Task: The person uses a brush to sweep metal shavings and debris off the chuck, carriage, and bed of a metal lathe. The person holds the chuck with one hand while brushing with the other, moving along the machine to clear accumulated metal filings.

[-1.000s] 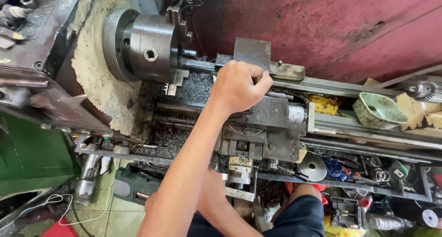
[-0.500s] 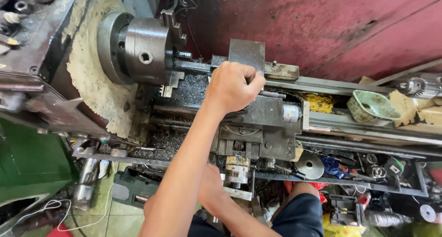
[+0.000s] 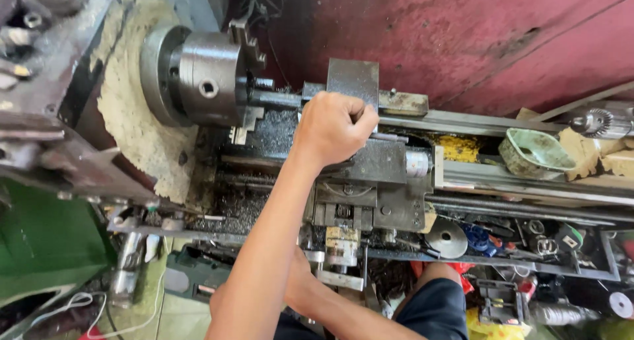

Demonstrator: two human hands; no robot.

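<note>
One person stands over a metal lathe, seen from above. One hand (image 3: 333, 128), fingers curled into a tight fist, grips something on the tool post; which hand it is cannot be told, and the gripped part is hidden under the fingers. Just left of the knuckles, one dark round bar (image 3: 274, 99) sits clamped in the single chuck (image 3: 205, 82), held for turning. The other hand (image 3: 300, 284) reaches low under the carriage (image 3: 376, 188); its fingers are hidden.
</note>
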